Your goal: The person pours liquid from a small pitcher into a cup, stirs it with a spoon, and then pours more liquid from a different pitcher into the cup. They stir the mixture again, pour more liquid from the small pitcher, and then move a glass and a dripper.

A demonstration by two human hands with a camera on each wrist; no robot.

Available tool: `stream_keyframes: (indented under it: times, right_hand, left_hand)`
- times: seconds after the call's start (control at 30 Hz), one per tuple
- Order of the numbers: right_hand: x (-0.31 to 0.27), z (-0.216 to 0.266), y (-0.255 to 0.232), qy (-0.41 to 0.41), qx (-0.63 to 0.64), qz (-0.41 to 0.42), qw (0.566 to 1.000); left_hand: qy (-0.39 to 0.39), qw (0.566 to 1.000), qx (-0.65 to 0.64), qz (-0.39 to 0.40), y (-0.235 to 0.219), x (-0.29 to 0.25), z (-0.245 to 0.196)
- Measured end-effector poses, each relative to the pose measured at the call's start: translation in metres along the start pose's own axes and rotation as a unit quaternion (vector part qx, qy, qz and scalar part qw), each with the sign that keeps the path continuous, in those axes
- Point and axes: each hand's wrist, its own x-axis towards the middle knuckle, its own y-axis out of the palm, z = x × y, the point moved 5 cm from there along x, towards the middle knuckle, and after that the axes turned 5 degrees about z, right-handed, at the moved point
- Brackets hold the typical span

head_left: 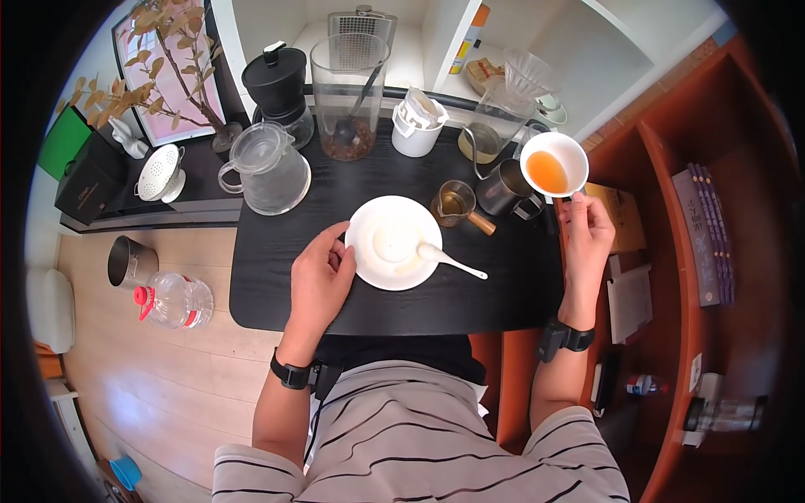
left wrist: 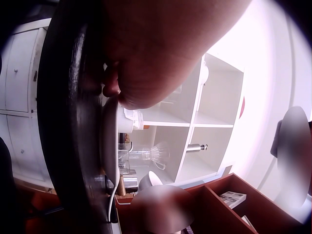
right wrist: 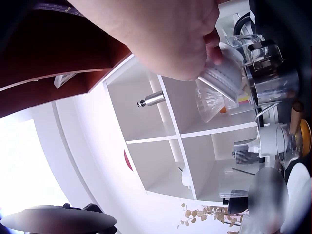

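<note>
A white saucer (head_left: 369, 270) is in front of me on the black table, with a white spoon (head_left: 457, 264) lying across its right side. My left hand (head_left: 321, 272) pinches its left rim; in the left wrist view the thumb meets the edge of the saucer (left wrist: 110, 141). To the right, my right hand (head_left: 591, 235) grips a white cup (head_left: 573, 155) by its handle, raised and tipped so that orange-brown liquid (head_left: 547, 173) shows inside. In the right wrist view the cup (right wrist: 222, 80) is partly hidden by the hand.
Left of the saucer stands a glass pot (head_left: 268, 172). Behind are a tall glass container (head_left: 348, 101) and a white cup with a drip bag (head_left: 417, 126). A small wooden-handled glass jug (head_left: 454, 204) and a metal pitcher (head_left: 503, 189) stand near the raised cup. A red-brown shelf (head_left: 662, 168) borders the right.
</note>
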Motion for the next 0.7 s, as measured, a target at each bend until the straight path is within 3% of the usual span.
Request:
stream_keyframes:
  times: [0.13,0.7]
  right_hand:
    - [0.0,0.009,0.0,-0.044,-0.043,-0.013,0.998]
    - [0.011,0.009,-0.002,-0.05,-0.107,-0.033,0.992]
  left_hand:
    - [-0.005,1.0,0.004,0.003,-0.001,0.0,-0.002]
    - [0.0,1.0,0.003,0.002,-0.002,0.0,-0.002]
